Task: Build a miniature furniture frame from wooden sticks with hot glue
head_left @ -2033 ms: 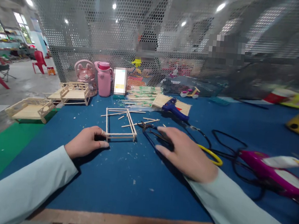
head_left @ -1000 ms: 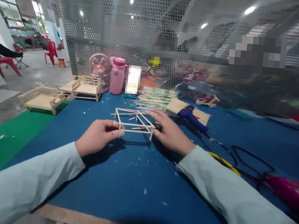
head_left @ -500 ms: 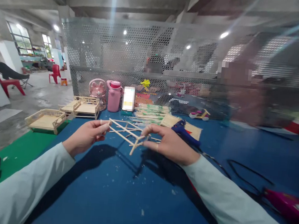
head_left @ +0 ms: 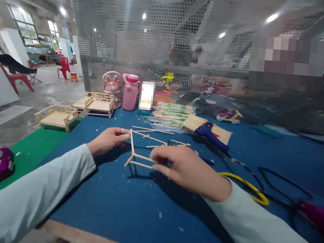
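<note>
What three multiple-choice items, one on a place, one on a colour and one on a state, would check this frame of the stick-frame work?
1. Where does the glue gun lie?
A. on the green mat
B. on the blue mat, beyond the right hand
C. on the floor

2. What colour is the flask at the back of the table?
A. pink
B. black
C. yellow

3. How is the stick frame held?
A. lying flat, untouched
B. in the left hand alone
C. tilted, gripped by both hands

Answers:
1 B: the gun rests on the blue mat, farther out than the right hand.
2 A: the flask is pink, beside a small pink fan.
3 C: the left hand pinches one corner while the right hand's fingers close on the other end, with the frame standing at a slant.
</note>
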### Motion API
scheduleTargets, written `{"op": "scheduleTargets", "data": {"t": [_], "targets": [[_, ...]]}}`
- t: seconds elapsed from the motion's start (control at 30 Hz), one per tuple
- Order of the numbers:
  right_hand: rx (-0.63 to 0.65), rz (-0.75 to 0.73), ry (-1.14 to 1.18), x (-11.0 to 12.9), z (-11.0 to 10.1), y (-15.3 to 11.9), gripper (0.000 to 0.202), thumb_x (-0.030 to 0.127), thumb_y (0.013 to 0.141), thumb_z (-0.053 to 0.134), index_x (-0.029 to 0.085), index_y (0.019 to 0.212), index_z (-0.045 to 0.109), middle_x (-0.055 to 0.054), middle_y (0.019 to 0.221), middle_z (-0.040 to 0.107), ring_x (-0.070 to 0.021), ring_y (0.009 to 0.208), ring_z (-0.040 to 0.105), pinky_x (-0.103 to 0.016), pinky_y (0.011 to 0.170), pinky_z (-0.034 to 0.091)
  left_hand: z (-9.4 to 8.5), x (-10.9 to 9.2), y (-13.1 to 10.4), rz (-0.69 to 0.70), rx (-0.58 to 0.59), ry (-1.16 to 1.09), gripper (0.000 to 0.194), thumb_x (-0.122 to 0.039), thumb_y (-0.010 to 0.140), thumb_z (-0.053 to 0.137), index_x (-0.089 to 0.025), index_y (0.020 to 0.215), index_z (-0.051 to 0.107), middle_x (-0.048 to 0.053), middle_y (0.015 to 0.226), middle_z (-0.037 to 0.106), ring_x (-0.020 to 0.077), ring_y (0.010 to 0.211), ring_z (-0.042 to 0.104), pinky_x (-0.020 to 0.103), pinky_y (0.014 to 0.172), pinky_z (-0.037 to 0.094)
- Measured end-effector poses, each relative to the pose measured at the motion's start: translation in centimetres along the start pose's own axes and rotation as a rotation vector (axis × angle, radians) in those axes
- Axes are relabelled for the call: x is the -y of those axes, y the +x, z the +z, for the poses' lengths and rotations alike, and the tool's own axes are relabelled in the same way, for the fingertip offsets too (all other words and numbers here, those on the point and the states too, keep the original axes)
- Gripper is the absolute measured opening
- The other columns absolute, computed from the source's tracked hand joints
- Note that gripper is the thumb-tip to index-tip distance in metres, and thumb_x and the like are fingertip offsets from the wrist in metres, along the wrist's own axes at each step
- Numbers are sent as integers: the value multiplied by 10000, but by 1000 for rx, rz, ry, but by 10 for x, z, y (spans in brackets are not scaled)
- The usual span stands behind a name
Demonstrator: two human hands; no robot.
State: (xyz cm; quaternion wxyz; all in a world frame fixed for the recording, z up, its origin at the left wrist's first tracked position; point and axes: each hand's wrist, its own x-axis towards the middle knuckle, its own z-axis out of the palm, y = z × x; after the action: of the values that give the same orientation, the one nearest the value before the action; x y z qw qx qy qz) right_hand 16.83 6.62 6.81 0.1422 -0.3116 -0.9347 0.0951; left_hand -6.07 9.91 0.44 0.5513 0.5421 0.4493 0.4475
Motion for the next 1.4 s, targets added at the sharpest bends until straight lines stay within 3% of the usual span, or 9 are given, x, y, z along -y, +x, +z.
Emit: {"op": "scheduleTargets", "data": {"t": [0.2, 0.5, 0.63, 0.7, 0.8, 0.87, 1.0, 1.23, 1.4], "targets": [[-147, -39, -133, -24, 2, 3, 119, 127, 786, 519, 191, 705, 579, -35, 733, 638, -155, 694, 539, -256, 654, 390, -11, -5, -12, 0, 58, 120, 232, -302, 607, 755, -119, 702, 648, -36, 556, 522, 65, 487, 414, 230, 519, 327], [-190, 75, -82, -55, 21, -10, 178, 68, 724, 451, 196, 693, 571, -40, 765, 631, -155, 723, 578, -272, 691, 447, 15, 0, -31, 26, 212, 313, 140, -247, 646, 696, -135, 669, 616, -17, 625, 603, 104, 598, 516, 247, 644, 402], [-193, 114, -79, -63, 28, -8, 346, 29, 708, 424, 189, 957, 604, -83, 1054, 647, -166, 910, 605, -292, 807, 460, 19, 3, -38, 44, 258, 414, 111, -239, 675, 683, -143, 704, 635, -17, 661, 627, 120, 646, 543, 234, 653, 415], [-158, 233, -147, -65, 23, -13, 395, 51, 727, 445, 189, 1076, 567, -95, 1147, 619, -168, 923, 606, -296, 807, 457, 19, 4, -39, 69, 268, 492, 110, -253, 706, 664, -148, 714, 634, -19, 657, 623, 118, 641, 543, 224, 638, 412], [-36, 469, -274, -59, 15, -27, 114, 247, 766, 568, 199, 865, 597, -72, 890, 675, -198, 758, 618, -293, 642, 442, 18, 6, -39, 119, 289, 635, 124, -277, 751, 633, -154, 762, 649, -7, 698, 632, 124, 656, 560, 219, 634, 417], [24, 561, -310, -53, 17, -36, 161, 360, 755, 613, 207, 729, 572, -49, 695, 652, -205, 630, 604, -281, 531, 377, 18, 6, -39, 173, 302, 734, 140, -284, 766, 629, -157, 808, 668, 14, 761, 646, 139, 704, 581, 232, 670, 429], [44, 682, -352, -47, 31, -44, 82, 275, 825, 534, 200, 823, 566, -77, 704, 665, -207, 602, 613, -274, 495, 308, 20, 6, -40, 296, 341, 884, 164, -271, 815, 597, -155, 879, 692, 52, 844, 652, 158, 786, 601, 248, 742, 437], [-3, 759, -303, -68, 23, -48, 59, 220, 775, 539, 197, 805, 584, -86, 730, 668, -228, 639, 603, -281, 500, 329, 19, 5, -40, 324, 306, 1014, 137, -260, 825, 600, -173, 893, 682, 42, 820, 633, 154, 744, 589, 246, 696, 434], [15, 624, -151, -51, 16, -45, 102, 172, 711, 579, 223, 799, 578, 11, 666, 605, -142, 599, 545, -238, 543, 386, 21, 4, -41, 331, 287, 1079, 150, -271, 829, 589, -163, 867, 687, 46, 803, 619, 160, 743, 583, 251, 692, 430]]}}
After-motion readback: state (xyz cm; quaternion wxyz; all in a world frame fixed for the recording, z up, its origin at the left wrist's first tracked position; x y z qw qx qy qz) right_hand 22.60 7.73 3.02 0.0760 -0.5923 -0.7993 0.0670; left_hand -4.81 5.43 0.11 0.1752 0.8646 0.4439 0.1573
